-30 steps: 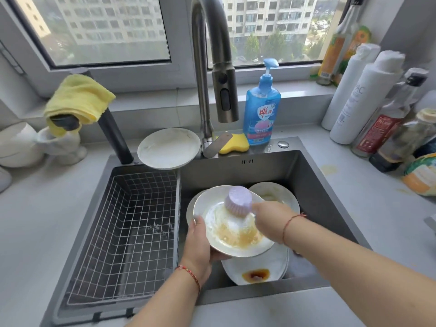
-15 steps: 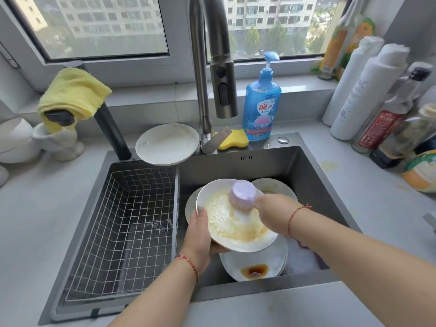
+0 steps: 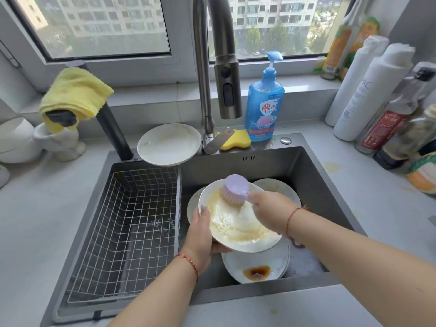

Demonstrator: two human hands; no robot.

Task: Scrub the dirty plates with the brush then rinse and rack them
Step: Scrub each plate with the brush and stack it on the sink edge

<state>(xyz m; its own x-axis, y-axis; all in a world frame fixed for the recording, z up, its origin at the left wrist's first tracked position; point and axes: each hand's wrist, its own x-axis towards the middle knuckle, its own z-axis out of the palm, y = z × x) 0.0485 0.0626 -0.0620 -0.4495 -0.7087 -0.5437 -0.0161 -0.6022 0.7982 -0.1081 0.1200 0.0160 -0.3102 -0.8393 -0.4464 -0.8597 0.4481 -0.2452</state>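
Left hand point(image 3: 200, 234) grips the near-left rim of a white plate point(image 3: 238, 225), thumb on top, holding it tilted over the sink basin point(image 3: 306, 175); a wire rack point(image 3: 132, 220) sits in the basin's left side. Lilac brush point(image 3: 234, 188) bristles press on the plate's upper part (smeared with yellowish foam). Right hand point(image 3: 271, 210) curls around the brush handle. Below, more plates point(image 3: 259, 265) lie stacked in the basin, the top one stained brown.

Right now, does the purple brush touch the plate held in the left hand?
Touching. The head view shows the brush bristles pressed onto the plate, which the left hand holds.
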